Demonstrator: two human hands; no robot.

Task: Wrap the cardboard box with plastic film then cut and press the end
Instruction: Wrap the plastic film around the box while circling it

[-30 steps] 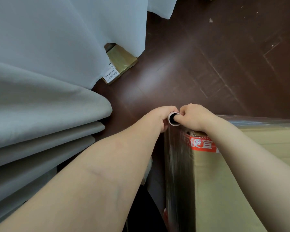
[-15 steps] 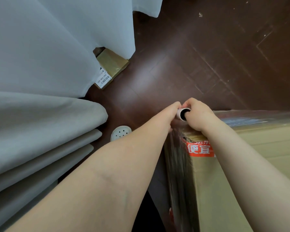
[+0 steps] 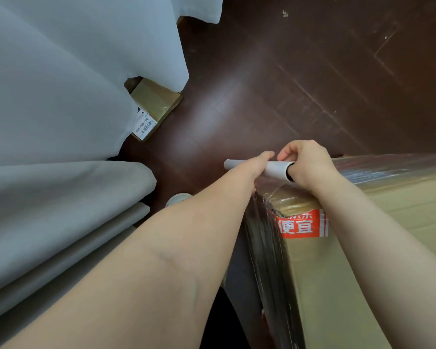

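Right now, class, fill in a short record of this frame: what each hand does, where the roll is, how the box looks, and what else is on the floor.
left hand: grips the film roll partway along
right hand: holds the roll's open end
film roll: grey tube, roughly level, above the box's corner
cardboard box: plastic film stretched over its left side; red label near the corner
floor: dark wood; small box partly under the curtain
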